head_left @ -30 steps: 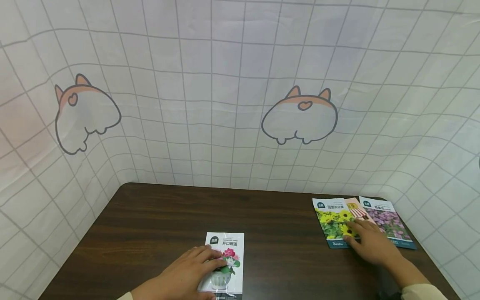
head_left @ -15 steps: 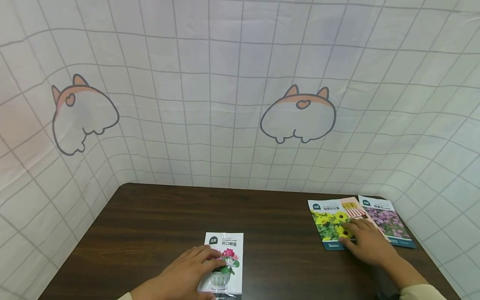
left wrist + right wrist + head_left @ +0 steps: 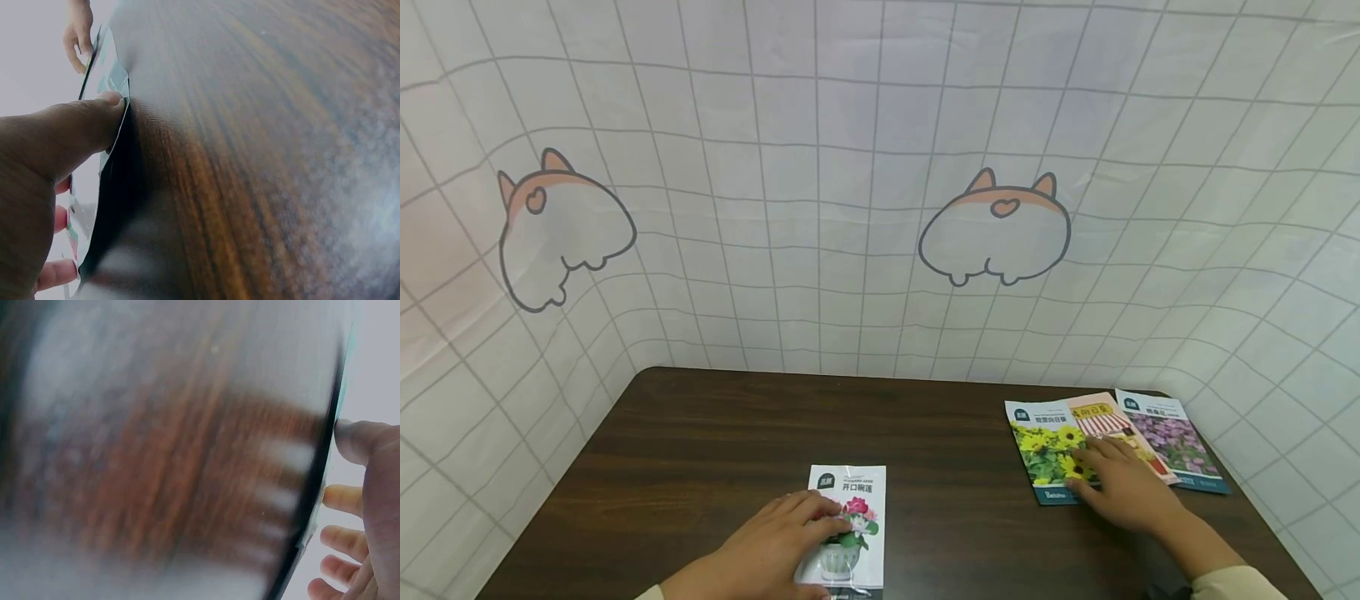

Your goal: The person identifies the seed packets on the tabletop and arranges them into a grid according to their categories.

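Observation:
A white seed packet point(image 3: 868, 550) with a potted pink lotus lies near the front middle of the table. My left hand point(image 3: 775, 546) rests on it, fingers spread over the picture. In the left wrist view the thumb point(image 3: 81, 128) touches the packet's edge point(image 3: 94, 181). Toward the right, my right hand point(image 3: 1123, 487) presses its fingertips on a seed packet with yellow flowers point(image 3: 1037, 450). That packet partly covers a pink packet with a striped awning point(image 3: 1101, 417), which overlaps a purple-flower packet point(image 3: 1176, 437).
The dark wooden table point(image 3: 715, 450) stretches between and behind the hands. A white gridded cloth point(image 3: 820, 208) with printed corgi shapes hangs along its back and sides.
My right hand has slid the yellow-flower packet to the left, uncovering more of the pink packet. The left hand and the lotus packet have stayed in place.

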The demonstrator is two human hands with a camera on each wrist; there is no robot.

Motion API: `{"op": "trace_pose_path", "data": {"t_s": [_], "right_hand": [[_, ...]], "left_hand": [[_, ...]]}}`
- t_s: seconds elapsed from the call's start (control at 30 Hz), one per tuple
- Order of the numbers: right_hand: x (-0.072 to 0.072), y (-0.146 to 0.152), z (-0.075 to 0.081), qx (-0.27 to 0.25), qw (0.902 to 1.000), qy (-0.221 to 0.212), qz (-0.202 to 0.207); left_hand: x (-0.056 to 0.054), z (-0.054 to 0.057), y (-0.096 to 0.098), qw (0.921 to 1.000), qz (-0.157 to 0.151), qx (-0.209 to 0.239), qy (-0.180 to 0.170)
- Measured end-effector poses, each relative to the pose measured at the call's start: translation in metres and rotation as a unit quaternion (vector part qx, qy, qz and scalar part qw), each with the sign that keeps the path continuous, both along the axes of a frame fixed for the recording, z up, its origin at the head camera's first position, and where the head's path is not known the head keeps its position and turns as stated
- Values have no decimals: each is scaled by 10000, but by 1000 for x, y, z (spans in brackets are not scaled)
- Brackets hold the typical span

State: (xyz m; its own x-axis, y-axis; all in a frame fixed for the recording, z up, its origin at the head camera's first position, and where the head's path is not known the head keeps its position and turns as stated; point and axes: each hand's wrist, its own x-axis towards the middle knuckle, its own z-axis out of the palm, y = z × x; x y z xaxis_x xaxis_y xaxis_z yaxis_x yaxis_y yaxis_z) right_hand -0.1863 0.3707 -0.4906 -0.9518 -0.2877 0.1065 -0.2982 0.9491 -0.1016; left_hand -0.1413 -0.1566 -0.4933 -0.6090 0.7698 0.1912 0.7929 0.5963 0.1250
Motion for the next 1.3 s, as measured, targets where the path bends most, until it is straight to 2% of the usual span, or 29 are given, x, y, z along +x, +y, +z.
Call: {"op": "trace_pose_path", "data": {"t_s": [0.33,0.6,0.83,1.1,1.3], "right_hand": [[-4,-6,2,-163,9997,37,174],[-17,-8,3,-342,9988,115,316],[-22,-11,-1,-307,9978,-55,589],[-22,-18,2,-226,9972,-184,689],[-21,-25,4,-180,9968,-243,743]], "left_hand": [[1,1,1,9998,73,70,-166],[2,1,-1,9997,107,68,-222],[2,0,0,9998,132,-20,-149],[2,-2,0,9999,161,-48,15],[1,-3,-1,9998,162,-65,-13]]}}
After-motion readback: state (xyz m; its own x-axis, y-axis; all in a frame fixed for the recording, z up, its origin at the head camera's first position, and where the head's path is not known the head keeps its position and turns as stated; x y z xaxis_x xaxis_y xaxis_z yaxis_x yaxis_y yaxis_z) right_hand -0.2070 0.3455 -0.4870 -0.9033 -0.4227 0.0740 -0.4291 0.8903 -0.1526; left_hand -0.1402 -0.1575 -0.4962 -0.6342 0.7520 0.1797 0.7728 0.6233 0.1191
